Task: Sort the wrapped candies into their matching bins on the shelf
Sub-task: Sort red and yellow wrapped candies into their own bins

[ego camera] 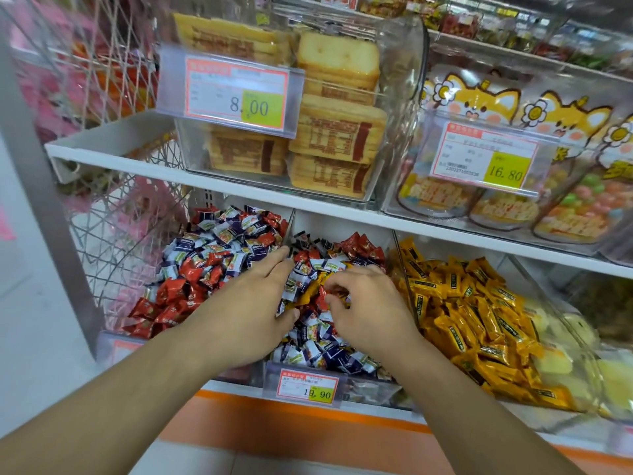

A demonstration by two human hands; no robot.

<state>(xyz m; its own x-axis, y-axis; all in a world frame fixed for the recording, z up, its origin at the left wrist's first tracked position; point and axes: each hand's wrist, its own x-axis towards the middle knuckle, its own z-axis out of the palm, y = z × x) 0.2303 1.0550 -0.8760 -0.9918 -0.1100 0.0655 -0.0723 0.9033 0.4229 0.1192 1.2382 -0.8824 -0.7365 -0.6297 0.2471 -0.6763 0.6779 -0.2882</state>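
Three clear bins sit side by side on the lower shelf. The left bin [113,344] holds mixed red and navy-white candies [212,255]. The middle bin [274,375] holds mostly navy-white candies [325,351] with some red ones [363,248] at the back and a yellow candy [313,289] among them. The right bin [399,255] is full of yellow candies [479,323]. My left hand [250,310] lies flat, fingers straight, over the divider and the middle pile. My right hand [366,306] has curled fingers digging into the middle pile by the yellow candy; whether they grip one is unclear.
The shelf above [239,190] carries a clear box of packaged cakes [335,132] and bags of cartoon-fox snacks [513,186] with price tags. A wire mesh rack [113,234] with pink goods stands at the left. A price tag reading 19.90 [307,387] fronts the middle bin.
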